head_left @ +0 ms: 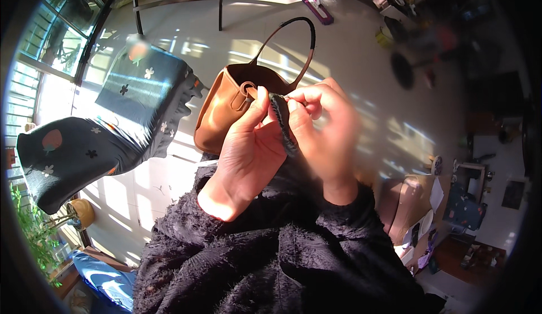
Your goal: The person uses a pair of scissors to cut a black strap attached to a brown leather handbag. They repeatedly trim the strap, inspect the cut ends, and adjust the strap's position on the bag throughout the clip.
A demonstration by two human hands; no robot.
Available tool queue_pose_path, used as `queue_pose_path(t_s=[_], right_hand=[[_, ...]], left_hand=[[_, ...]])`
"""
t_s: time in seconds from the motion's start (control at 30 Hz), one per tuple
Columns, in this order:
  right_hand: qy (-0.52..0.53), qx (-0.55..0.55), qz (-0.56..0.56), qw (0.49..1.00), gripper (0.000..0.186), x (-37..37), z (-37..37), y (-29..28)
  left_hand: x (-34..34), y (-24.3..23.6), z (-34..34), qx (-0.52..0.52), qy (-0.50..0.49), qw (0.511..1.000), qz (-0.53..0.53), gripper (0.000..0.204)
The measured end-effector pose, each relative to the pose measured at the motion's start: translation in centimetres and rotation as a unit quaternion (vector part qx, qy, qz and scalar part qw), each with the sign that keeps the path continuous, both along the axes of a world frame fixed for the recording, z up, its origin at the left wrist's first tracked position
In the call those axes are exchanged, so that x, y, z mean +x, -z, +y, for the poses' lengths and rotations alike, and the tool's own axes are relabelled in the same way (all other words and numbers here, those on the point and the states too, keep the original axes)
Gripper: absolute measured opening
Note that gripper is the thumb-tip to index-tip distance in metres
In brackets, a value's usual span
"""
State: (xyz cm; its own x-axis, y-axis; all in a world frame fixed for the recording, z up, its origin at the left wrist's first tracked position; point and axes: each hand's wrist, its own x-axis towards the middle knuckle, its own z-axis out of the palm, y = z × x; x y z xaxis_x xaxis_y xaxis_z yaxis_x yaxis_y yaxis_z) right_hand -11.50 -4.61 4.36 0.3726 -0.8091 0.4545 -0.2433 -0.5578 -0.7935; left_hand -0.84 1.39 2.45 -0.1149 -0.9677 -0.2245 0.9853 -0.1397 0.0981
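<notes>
A tan leather handbag [220,110] stands open in front of me, its far handle [310,60] arching up with black at the top. My left hand [248,150] is closed, thumb raised, around a dark braided-looking strip [283,125] beside the bag's near strap loop [247,90]. The strip curves down between my two hands; whether it is part of the bag's near handle is hidden by my fingers. My right hand [324,130] pinches at the strip's upper end, thumb against fingertips, slightly blurred. Anything finer between those fingertips is too small to make out.
A chair draped with a dark, flower-patterned cover [135,94] stands to the left. Wooden furniture legs [220,3] and a purple floor mop [315,9] are farther off. A potted plant [82,213] sits at lower left, a cardboard box [402,201] at right. Sunlight stripes the pale floor.
</notes>
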Motion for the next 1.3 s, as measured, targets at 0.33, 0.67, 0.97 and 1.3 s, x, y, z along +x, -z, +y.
queue_pose_path(t_s=[0.33, 0.67, 0.97, 1.3], right_hand=[[-0.006, 0.009, -0.003, 1.000, 0.006, 0.0, -0.2, -0.1], [-0.026, 0.067, -0.022, 0.997, 0.003, 0.0, -0.1, -0.5], [-0.010, 0.082, -0.038, 0.996, 0.004, 0.2, 0.2, -0.1], [-0.003, 0.073, -0.053, 0.996, 0.005, 0.2, 0.2, 0.4]], left_hand=[[-0.1, 0.0, 0.0, 0.067, -0.019, 0.997, 0.022, 0.029], [-0.1, 0.8, -0.1, 0.058, -0.007, 0.998, 0.020, 0.035], [-0.1, 1.1, -0.1, 0.077, -0.017, 0.997, 0.017, 0.028], [-0.1, 0.0, -0.1, 0.063, -0.014, 0.998, 0.019, 0.025]])
